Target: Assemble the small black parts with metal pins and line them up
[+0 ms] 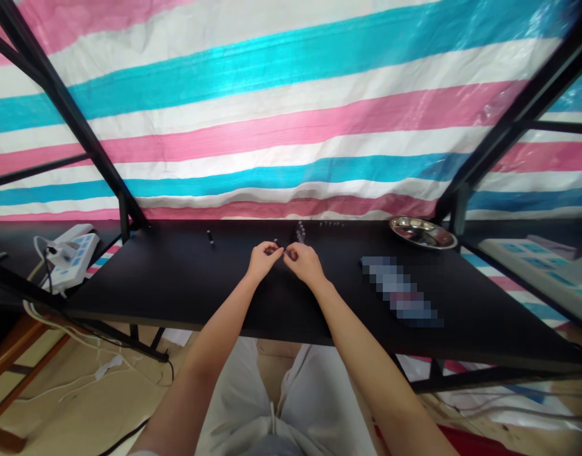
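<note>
Backdrop: tarpaulin (pixel 291 126) striped pink, white and turquoise, behind a black surface (pixel 177 285). Centre: left hand (pixel 262 259) and right hand (pixel 304 263), fingertips meeting, both pinched on a small dark part (pixel 284 253), too small to identify. Just beyond: cluster of small parts (pixel 300 233). Far left: loose dark piece (pixel 209 238). Far right: metal dish (pixel 422 232). Left, off the surface: white power strip (pixel 72 250).

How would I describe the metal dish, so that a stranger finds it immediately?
Start at the black table before the striped tarp. Follow its far edge to the right corner, beside the black frame post. The metal dish lies there: round, shallow, shiny, unlike the tiny dark pieces further left.
</note>
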### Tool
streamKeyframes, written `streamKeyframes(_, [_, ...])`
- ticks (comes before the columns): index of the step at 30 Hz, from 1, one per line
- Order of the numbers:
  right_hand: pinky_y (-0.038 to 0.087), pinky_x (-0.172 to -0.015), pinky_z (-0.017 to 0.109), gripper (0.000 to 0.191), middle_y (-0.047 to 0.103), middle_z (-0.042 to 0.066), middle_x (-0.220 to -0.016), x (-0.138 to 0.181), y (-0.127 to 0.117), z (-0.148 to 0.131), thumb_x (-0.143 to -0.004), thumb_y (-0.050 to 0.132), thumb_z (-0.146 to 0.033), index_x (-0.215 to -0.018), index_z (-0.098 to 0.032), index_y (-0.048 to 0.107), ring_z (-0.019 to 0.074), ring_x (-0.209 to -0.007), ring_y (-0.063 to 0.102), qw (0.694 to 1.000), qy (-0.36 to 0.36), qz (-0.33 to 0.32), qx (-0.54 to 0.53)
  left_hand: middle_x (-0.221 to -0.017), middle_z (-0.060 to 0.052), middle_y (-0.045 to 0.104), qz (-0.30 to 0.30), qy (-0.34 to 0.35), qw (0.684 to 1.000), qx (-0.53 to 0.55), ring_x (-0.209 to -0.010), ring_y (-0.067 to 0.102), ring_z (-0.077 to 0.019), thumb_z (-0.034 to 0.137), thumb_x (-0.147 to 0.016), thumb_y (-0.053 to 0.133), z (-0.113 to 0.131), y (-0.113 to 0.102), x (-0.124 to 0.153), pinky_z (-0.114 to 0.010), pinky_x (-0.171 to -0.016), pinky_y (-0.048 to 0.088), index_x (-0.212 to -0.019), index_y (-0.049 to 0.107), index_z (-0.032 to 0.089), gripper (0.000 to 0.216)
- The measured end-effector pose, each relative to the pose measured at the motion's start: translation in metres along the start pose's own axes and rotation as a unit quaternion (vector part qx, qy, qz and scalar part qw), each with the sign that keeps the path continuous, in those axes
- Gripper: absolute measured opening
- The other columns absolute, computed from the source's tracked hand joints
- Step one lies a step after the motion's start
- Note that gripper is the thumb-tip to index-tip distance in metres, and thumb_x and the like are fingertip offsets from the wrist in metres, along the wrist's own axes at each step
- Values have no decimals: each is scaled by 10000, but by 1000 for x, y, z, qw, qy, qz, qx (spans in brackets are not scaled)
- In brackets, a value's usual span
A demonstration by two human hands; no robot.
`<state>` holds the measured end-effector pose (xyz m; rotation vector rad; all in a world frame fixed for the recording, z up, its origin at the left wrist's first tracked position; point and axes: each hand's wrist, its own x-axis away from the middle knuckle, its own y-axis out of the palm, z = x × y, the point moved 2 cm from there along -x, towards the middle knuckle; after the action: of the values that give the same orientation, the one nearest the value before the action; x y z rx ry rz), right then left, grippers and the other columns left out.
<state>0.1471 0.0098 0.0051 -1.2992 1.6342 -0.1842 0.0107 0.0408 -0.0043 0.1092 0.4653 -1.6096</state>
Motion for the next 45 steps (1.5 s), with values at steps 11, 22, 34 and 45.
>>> streamKeyframes(11, [322, -587, 245, 80, 457, -27, -557, 1, 1, -1, -747, 503, -235, -699, -185, 543, 116, -552, 435, 1000, -6, -1, -11, -613, 1, 589, -24, -64, 995, 74, -576, 508, -99, 365, -591, 693, 1, 0, 2, -233, -589, 384, -662, 630, 127, 256])
streamKeyframes(22, [391, -613, 243, 293, 582, -3, -676, 3, 8, 2, -770, 503, -263, -1036, -179, 592, 123, -603, 507, 995, -1, -96, -36, -676, -41, 640, 86, -55, 982, -160, -632, 562, -143, 347, -647, 644, -2, -31, -11, -254, -631, 419, -733, 677, 141, 226])
streamKeyframes(34, [404, -631, 242, 236, 598, 3, -683, 2, 6, -3, -784, 486, -247, -969, -180, 616, 125, -622, 533, 991, 25, -131, -20, -975, -110, 666, 150, -207, 849, -463, -910, 601, -251, 374, -754, 532, -14, -132, -30, -318, -744, 442, -991, 670, 225, 312])
streamKeyframes(45, [405, -626, 248, 216, 610, 5, -680, 3, 6, -2, -781, 486, -255, -935, -195, 626, 129, -618, 539, 990, 31, -134, -23, -952, -123, 664, 149, -225, 845, -462, -906, 607, -273, 357, -745, 547, -27, -137, -33, -343, -737, 452, -937, 683, 215, 275])
